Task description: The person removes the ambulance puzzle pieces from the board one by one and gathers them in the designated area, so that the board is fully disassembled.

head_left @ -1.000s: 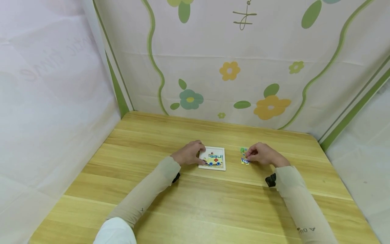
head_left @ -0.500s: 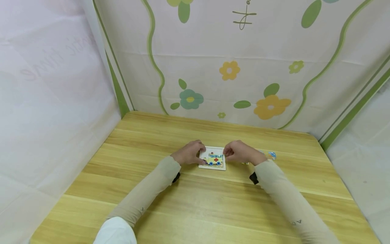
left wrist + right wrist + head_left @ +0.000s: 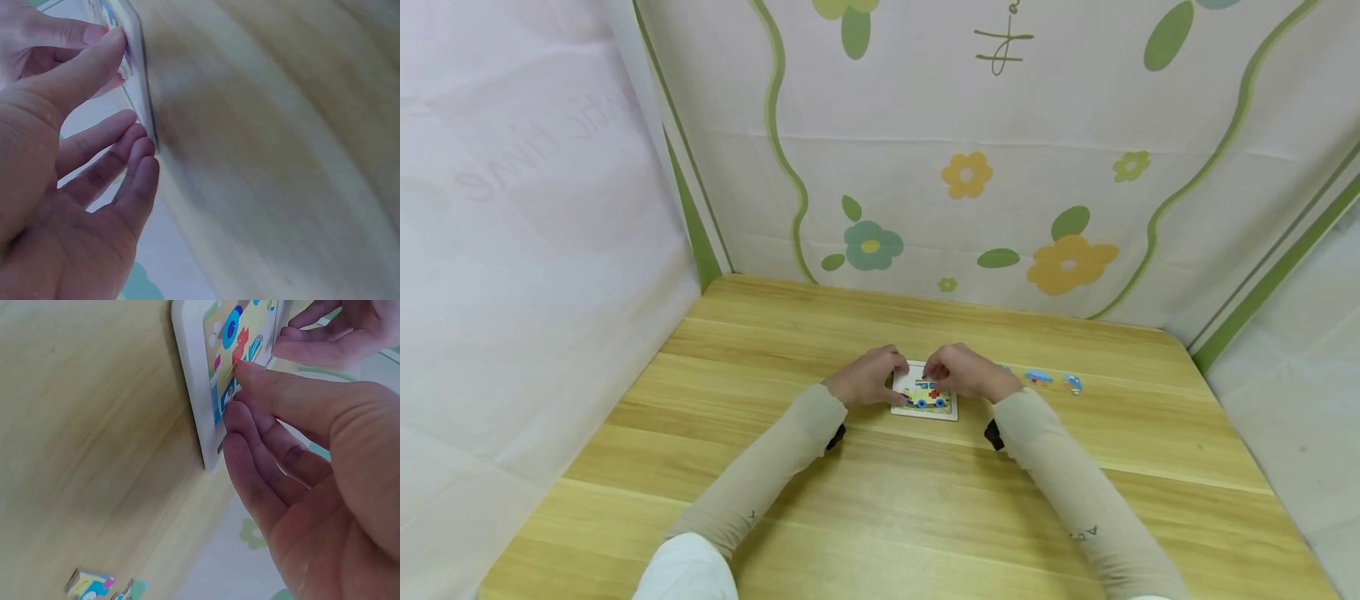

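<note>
A square puzzle tray (image 3: 957, 408) with a white rim lies on the table, its lower part filled with a picture of a yellow ambulance (image 3: 927, 398). At the tray's left side, my left hand (image 3: 867, 377) holds it, thumb near the lower left corner and fingers by the upper edge. My right hand (image 3: 966, 371) is over the tray's upper right part. In the right wrist view its thumb (image 3: 275, 387) and index finger meet at the picture, pinching a small puzzle piece mostly hidden by the fingers.
Several loose puzzle pieces lie right of the tray, among them a blue one (image 3: 1037, 377) and another (image 3: 1072, 383) farther right. A patterned curtain (image 3: 895, 167) stands behind the wooden table (image 3: 880, 500), with white cloth sides left and right.
My right hand has moved left from the loose pieces, past the tray's right edge and onto its upper part with a piece. My left hand has stayed at the tray.
</note>
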A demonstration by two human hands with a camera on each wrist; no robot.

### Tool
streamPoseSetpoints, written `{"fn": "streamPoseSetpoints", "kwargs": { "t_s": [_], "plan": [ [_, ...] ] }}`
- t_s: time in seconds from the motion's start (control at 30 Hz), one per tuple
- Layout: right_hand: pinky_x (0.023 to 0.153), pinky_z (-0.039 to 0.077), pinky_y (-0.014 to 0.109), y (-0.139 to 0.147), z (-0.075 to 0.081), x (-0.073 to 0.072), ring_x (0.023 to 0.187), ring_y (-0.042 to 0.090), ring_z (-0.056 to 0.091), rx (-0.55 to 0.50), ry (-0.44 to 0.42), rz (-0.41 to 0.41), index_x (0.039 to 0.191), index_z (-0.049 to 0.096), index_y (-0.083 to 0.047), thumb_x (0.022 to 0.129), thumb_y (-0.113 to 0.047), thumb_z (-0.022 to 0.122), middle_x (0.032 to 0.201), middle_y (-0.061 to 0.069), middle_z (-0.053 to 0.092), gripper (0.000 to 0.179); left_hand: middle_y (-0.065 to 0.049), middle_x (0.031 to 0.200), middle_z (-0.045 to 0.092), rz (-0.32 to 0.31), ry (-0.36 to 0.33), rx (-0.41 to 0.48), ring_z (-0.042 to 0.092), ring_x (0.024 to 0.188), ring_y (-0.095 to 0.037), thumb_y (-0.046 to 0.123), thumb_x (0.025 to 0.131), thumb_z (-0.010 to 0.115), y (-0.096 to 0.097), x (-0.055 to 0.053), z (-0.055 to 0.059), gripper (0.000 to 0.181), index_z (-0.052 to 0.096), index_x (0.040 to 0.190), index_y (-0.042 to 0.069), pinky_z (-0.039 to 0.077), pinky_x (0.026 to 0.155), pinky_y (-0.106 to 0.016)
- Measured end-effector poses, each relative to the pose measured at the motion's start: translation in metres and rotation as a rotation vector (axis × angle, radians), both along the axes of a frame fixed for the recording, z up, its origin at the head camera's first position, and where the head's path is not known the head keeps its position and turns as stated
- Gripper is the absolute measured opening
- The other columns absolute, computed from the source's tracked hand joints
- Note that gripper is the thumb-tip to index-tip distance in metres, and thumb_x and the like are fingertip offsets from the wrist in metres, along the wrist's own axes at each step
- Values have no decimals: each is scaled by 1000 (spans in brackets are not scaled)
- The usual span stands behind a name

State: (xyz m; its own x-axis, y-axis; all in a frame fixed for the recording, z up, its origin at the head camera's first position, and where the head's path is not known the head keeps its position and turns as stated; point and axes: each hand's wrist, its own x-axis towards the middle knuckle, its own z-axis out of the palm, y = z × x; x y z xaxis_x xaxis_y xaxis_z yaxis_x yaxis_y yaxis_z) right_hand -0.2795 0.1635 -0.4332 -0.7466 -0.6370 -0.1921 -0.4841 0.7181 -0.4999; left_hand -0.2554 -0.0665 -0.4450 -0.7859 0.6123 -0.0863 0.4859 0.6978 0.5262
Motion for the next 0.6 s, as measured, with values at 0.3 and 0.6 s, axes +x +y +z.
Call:
{"fn": "streamPoseSetpoints", "kwargs": {
  "t_s": [0.3, 0.6],
  "plan": [
    [89, 61, 35, -1, 0, 1, 97, 16, 71, -1, 12, -21, 112, 78, -4, 95, 3, 74, 108, 7, 78, 19, -10, 131, 61, -7, 30, -88, 54, 115, -24, 31, 94, 83, 11, -1, 3, 53, 67, 135, 2, 51, 100, -37],
    [90, 62, 36, 0, -1, 4, 100, 20, 73, -27, 34, -9, 119, 76, 1, 95, 6, 73, 114, 13, 77, 24, -11, 132, 61, -4, 21, -67, 55, 118, -25, 32, 94, 83, 24, -2, 0, 54, 67, 136, 3, 53, 103, -39]
  ]
}}
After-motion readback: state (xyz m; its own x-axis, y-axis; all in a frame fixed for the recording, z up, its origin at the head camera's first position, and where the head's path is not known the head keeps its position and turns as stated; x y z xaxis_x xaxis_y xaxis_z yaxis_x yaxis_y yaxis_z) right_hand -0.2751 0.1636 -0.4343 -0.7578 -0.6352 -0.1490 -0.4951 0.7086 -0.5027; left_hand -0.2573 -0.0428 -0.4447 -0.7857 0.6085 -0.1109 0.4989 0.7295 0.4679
